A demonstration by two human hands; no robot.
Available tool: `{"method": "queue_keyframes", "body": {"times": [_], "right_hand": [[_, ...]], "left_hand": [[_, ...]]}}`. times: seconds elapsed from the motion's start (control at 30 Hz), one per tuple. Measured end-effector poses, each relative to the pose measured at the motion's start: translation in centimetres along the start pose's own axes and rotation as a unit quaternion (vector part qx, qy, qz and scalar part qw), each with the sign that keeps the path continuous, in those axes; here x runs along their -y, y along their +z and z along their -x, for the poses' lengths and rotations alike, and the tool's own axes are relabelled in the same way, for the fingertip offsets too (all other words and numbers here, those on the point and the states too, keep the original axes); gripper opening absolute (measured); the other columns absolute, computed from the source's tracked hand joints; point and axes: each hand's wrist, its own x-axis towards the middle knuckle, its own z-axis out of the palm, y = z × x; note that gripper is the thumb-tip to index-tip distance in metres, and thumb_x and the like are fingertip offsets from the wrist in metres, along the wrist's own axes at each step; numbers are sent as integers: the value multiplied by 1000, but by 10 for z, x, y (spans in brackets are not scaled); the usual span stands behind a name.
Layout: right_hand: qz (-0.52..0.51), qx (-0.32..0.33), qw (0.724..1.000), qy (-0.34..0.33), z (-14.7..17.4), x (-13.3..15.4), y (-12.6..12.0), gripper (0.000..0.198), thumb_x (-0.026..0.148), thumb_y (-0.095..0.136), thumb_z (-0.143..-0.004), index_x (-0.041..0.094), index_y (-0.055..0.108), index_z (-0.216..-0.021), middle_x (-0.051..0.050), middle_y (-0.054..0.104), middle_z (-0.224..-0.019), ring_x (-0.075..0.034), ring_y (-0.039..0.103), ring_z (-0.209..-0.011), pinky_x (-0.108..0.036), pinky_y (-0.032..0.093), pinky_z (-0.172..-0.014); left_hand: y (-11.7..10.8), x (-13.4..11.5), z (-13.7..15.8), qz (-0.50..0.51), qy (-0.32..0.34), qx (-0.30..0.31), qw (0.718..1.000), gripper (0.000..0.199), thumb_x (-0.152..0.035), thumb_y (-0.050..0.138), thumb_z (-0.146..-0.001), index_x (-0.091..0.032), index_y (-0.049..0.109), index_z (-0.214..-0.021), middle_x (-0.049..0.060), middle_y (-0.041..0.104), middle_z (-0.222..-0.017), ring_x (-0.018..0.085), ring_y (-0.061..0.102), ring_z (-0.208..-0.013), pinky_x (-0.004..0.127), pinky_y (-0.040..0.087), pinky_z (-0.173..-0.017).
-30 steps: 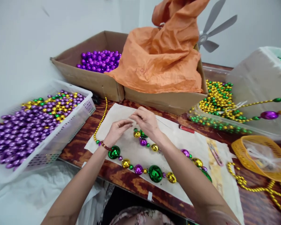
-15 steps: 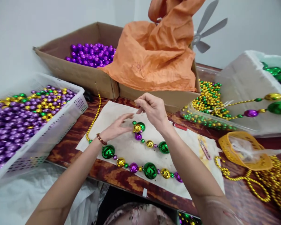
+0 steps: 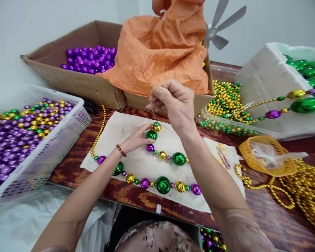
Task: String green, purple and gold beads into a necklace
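Observation:
My right hand (image 3: 174, 103) is raised over the white cloth, with thumb and fingers pinched on a thin string (image 3: 153, 114). The string runs down to a small green bead and a gold bead (image 3: 157, 127) at the strand's end. Just under these, the thumb and fingers of my left hand (image 3: 138, 138) close around a large green bead (image 3: 151, 135). From there the strand continues through a purple bead (image 3: 150, 148) and a gold bead (image 3: 162, 155) to another green bead (image 3: 179, 158), then passes behind my right forearm. A nearer row of beads (image 3: 163, 184) lies along the cloth (image 3: 115, 126).
At left stands a white crate (image 3: 80, 112) of mixed beads. Behind are a cardboard box (image 3: 76, 78) with purple beads and an orange cloth (image 3: 157, 66). On the right are a clear bin of small beads (image 3: 223, 101), a yellow basket (image 3: 267, 168) and gold bead strands (image 3: 307, 196).
My right hand has risen, drawing the string upward. My left hand has closed around the large green bead, and the end beads now line up under the string. The view has shifted slightly.

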Motion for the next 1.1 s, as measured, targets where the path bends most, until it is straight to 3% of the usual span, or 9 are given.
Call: {"method": "queue_keyframes", "body": {"times": [0.13,0.23,0.33,0.5,0.57,0.63,0.77,0.93,1.1], "right_hand": [[-53,11,998,12,-7,10,9,31,43,71,-89,19,59,-75,6,68,-71,-9,73,-64,-15,49,-51],[-74,9,997,17,-18,4,16,33,47,72,-89,20,58,-76,6,68,-74,-10,74,-68,-15,50,-53],[-81,3,996,33,-28,-13,22,35,50,72,-88,21,56,-78,5,68,-76,-10,74,-72,-16,53,-57],[-111,39,988,101,-23,-42,33,42,56,78,-79,19,59,-76,3,68,-73,-12,73,-66,-17,52,-54],[-121,62,984,119,-14,-49,36,43,56,80,-75,18,61,-75,2,69,-72,-13,73,-65,-18,52,-54],[-121,79,981,129,-7,-54,37,42,55,81,-74,17,63,-74,1,69,-71,-13,73,-64,-19,52,-54],[-108,78,980,145,0,-61,37,40,53,80,-74,16,65,-72,0,69,-69,-14,72,-62,-20,51,-53],[-99,83,978,166,2,-65,33,35,48,79,-75,16,65,-72,-1,69,-68,-14,71,-61,-21,51,-53],[-102,87,976,174,2,-66,31,32,45,79,-74,16,66,-71,0,69,-68,-14,72,-61,-19,50,-51]], "left_hand": [[3,16,-5,-56,-32,9,998,77,-30,86,-63,-22,59,-134,10,66,-126,25,61,-114,39,45,-101],[3,25,0,-60,-75,40,995,57,-36,80,-69,-16,62,-119,6,69,-105,21,63,-95,35,49,-89],[1,26,16,-67,-146,7,987,42,-42,77,-72,-15,63,-102,3,67,-88,18,61,-81,30,50,-73],[-38,19,42,-53,-280,-26,958,62,-48,81,-69,-17,62,-120,8,73,-94,20,67,-75,30,52,-62],[-70,19,36,-95,-255,-79,959,52,-50,77,-73,-15,67,-110,10,74,-92,22,68,-76,32,54,-64],[-106,22,19,-164,-162,-219,948,37,-43,70,-80,-15,68,-104,11,74,-97,25,69,-87,36,56,-73],[-157,31,-34,-243,-59,-421,872,27,-19,61,-82,-16,63,-109,14,69,-118,27,64,-114,43,48,-104],[-170,43,-81,-235,-56,-486,840,31,-11,65,-75,-17,57,-104,16,68,-113,31,60,-117,49,42,-108],[-158,40,-81,-192,-62,-480,854,8,-20,59,-82,-18,58,-90,6,68,-80,22,69,-82,38,54,-84]]}}
